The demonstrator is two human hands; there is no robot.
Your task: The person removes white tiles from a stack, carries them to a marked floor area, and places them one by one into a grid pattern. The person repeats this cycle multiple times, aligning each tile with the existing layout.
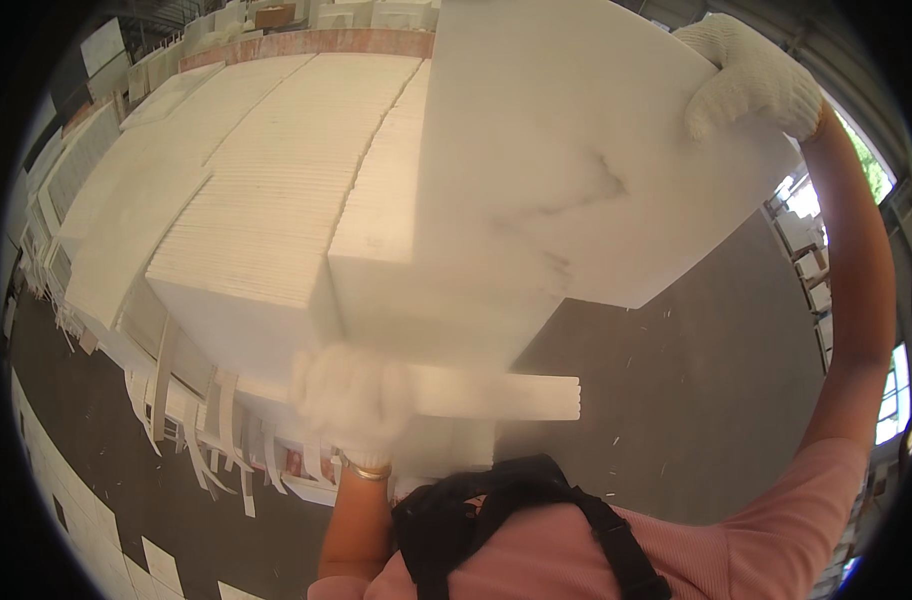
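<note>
While raised, right grip (751,75) (gloved) on slab (576,160)

Both hands wear white knitted work gloves: left hand (351,400), right hand (751,80). A gold-coloured bangle (368,470) circles the left wrist. Pink ribbed short-sleeved top (776,530). Black harness straps (496,520) cross the chest.
</note>
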